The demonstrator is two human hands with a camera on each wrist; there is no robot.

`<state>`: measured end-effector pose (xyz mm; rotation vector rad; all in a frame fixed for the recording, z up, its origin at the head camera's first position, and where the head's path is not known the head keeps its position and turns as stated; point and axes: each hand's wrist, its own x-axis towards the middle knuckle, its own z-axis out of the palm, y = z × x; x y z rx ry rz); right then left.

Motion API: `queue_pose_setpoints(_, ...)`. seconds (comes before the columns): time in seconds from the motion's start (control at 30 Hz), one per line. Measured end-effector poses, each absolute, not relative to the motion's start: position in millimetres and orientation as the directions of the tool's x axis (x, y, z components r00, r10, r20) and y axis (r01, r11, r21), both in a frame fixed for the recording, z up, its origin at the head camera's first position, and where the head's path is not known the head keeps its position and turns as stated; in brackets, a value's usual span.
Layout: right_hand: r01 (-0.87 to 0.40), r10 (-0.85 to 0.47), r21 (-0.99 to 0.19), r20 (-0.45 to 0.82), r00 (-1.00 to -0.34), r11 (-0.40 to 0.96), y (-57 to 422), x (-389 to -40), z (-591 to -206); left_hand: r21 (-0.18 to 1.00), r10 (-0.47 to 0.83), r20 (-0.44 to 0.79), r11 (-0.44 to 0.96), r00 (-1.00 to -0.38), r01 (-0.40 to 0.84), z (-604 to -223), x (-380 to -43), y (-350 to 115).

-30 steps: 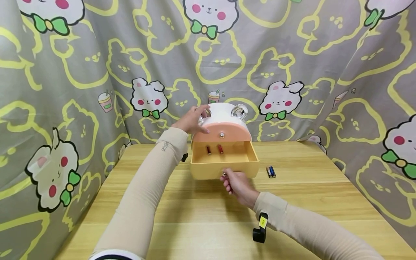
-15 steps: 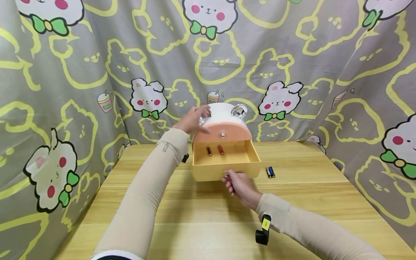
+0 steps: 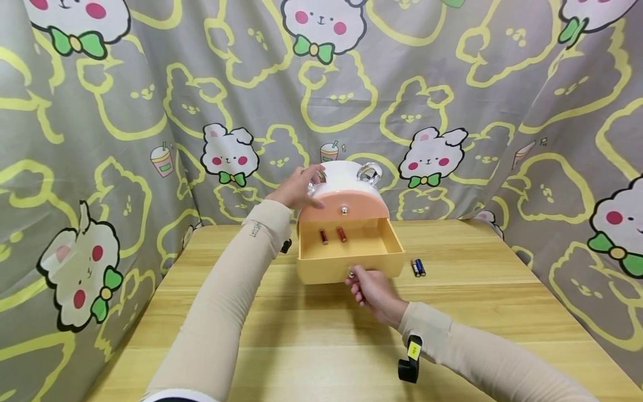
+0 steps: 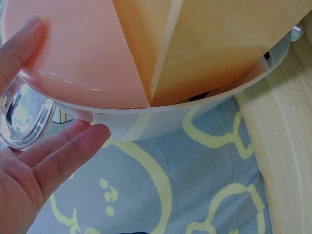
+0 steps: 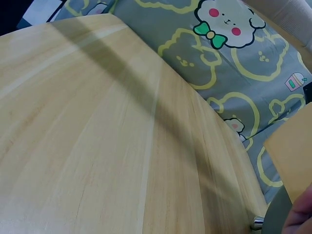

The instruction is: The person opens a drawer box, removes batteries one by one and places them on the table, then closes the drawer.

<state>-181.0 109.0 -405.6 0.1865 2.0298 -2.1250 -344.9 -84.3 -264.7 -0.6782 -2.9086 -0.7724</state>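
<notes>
A small rounded organizer with a white shell (image 3: 342, 174) and clear ear shapes stands at the table's back. Its pink upper drawer (image 3: 361, 204) is closed; the yellow lower drawer (image 3: 321, 270) is pulled out. Two red batteries (image 3: 342, 234) lie inside it. My left hand (image 3: 297, 188) braces the shell's upper left by an ear, fingers mostly straight. In the left wrist view its thumb (image 4: 22, 46) rests on the pink front, fingertips right at the white side. With thumb and curled fingers, my right hand (image 3: 374, 290) pinches the silvery knob (image 3: 351, 273) of the yellow drawer.
Two more batteries (image 3: 418, 268), blue and dark, lie side by side on the wooden table (image 3: 311, 346), right of the drawer. A patterned grey curtain (image 3: 281, 100) hangs behind and along both sides.
The yellow drawer has come slightly farther out toward me, with my right hand moving back and a little right on its knob. My left hand stays in place on the organizer.
</notes>
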Motion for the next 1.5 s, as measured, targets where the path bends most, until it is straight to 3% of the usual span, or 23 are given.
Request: queue_pose_setpoints(1.5, 0.222, -0.097, -0.974, -0.217, -0.971, -0.037, 109.1, -179.4, -403.7, 0.482, 0.406, 0.18, 0.758, -0.896, 0.44, -267.0, -346.7, -84.6)
